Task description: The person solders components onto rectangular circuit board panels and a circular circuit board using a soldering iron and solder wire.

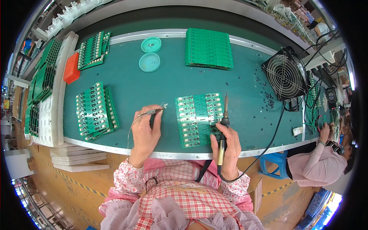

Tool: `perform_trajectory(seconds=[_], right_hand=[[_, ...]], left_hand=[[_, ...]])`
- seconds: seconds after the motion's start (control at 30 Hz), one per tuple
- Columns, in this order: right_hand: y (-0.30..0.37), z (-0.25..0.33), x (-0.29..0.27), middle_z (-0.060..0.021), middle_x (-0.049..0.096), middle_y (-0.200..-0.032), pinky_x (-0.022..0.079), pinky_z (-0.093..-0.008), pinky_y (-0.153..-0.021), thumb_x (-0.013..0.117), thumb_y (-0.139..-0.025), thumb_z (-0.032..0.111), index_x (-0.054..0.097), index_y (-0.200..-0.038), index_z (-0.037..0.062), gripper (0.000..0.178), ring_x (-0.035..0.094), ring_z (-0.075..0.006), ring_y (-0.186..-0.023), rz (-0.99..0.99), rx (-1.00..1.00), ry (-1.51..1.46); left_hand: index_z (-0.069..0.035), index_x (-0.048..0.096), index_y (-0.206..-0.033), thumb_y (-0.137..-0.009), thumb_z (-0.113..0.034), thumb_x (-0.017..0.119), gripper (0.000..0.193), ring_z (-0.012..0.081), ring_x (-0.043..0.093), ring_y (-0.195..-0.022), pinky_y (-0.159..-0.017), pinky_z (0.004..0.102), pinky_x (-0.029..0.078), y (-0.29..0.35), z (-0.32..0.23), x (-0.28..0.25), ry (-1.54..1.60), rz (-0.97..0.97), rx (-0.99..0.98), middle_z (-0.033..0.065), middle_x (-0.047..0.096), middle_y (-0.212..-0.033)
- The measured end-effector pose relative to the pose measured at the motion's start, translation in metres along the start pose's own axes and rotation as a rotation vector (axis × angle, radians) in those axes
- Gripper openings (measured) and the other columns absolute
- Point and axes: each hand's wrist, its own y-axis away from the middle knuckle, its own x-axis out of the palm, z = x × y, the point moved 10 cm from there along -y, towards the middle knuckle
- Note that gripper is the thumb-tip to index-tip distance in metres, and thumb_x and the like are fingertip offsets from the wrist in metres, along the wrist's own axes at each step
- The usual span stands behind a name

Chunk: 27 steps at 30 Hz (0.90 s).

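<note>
My left hand [145, 132] is closed around a slim metal tool that looks like tweezers [147, 112], its end near a small whitish piece. A thin strand of solder wire [129, 134] hangs from the same hand. My right hand [229, 149] grips a soldering iron [223, 126], its tip pointing away from me. Between the hands a green circuit board panel [196, 119] lies flat on the green mat, carrying rows of small white and dark components. The right fingers and the iron are beside its right edge; whether they touch it I cannot tell.
Left are stacked board panels [94, 113], more panels [92, 50] and a red box [71, 68]. Two turquoise dishes [149, 62] and a green board stack [209, 48] stand farther back. Right are a fan [284, 74], dark scraps [269, 102], the iron's cord [268, 147] and a seated person [320, 165].
</note>
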Motion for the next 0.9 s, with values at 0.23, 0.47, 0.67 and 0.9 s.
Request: perform_trajectory(seconds=[0.23,0.47,0.67,0.9], right_hand=[[0.0,0.0,0.0,-0.021,0.065,-0.109,0.053,-0.0404,-0.082,0.077,-0.078,0.0,0.064,-0.12,0.0047,0.044,0.066,-0.0357,-0.096,0.007,0.006,0.005],[0.0,0.002,-0.001,-0.0205,0.065,-0.109,0.053,-0.0398,-0.081,0.077,-0.078,-0.001,0.064,-0.12,0.0042,0.044,0.066,-0.0348,-0.095,-0.008,-0.012,0.002],[0.001,0.0,-0.001,-0.0202,0.065,-0.109,0.053,-0.0394,-0.08,0.077,-0.078,-0.002,0.064,-0.12,0.0041,0.044,0.065,-0.0343,-0.094,-0.015,-0.016,-0.002],[0.0,0.0,-0.002,-0.02,0.065,-0.108,0.053,-0.0392,-0.079,0.078,-0.077,-0.002,0.064,-0.12,0.0041,0.045,0.065,-0.0339,-0.093,-0.013,-0.02,-0.001]], left_hand=[[0.001,0.066,-0.095,-0.09,0.001,0.065,0.005,0.0281,0.066,-0.087,-0.079,0.0337,0.049,-0.001,-0.006,0.001,-0.016,0.009,0.038,0.011,0.07,-0.101],[0.0,0.066,-0.097,-0.087,0.002,0.067,0.01,0.0297,0.067,-0.088,-0.078,0.035,0.051,-0.004,-0.021,0.013,0.117,0.08,0.017,0.0113,0.07,-0.102],[0.0,0.066,-0.097,-0.088,0.002,0.066,0.009,0.0305,0.067,-0.09,-0.078,0.0353,0.052,-0.006,-0.031,0.03,0.109,0.14,0.094,0.012,0.07,-0.1],[0.001,0.065,-0.093,-0.086,0.004,0.067,0.007,0.0316,0.068,-0.086,-0.078,0.0358,0.052,0.0,-0.027,0.024,0.149,0.148,0.039,0.0128,0.071,-0.1]])
